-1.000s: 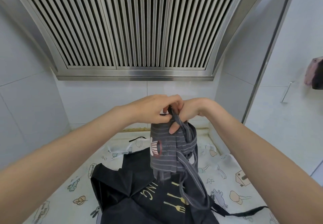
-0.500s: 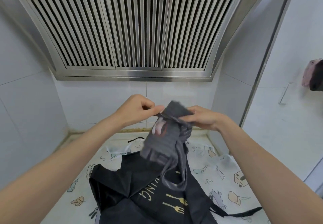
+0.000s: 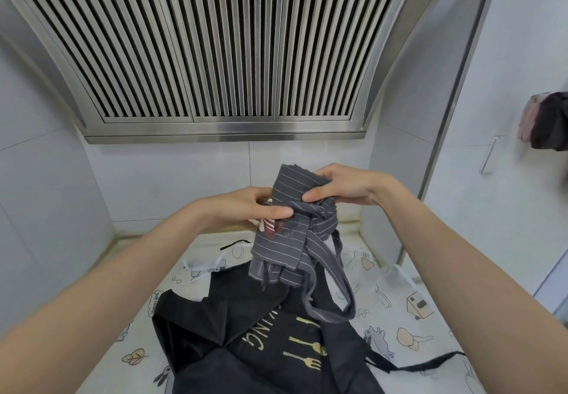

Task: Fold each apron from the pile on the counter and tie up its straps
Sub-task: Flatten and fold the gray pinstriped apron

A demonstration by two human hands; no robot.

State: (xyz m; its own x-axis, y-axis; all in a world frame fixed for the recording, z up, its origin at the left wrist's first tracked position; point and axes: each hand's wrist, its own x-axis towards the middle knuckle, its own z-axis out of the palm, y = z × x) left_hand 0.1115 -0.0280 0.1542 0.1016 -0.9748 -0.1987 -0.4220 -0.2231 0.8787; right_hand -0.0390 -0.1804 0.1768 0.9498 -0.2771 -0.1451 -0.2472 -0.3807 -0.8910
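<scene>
gripping folded grey apron [image 3: 278, 241] w/ both hands, left fingers [image 3: 276, 212] & right fingers [image 3: 319, 192] pinching it, knot partly hidden

The black apron [image 3: 276, 353], lying on the counter at about six o'clock from the raised bundle, carries gold capital letters, seen upside down and partly covered by a fold: "ING" [image 3: 261, 330] is all that can be read, the start of the word being hidden. The white cartoon-printed apron [image 3: 396, 310] beneath it has a small line of dark lettering [image 3: 154, 303] along its edge at about eight o'clock, too small to read. The red and white emblem [image 3: 270, 226] on the grey striped apron [image 3: 285, 240] shows no legible letters.
</scene>
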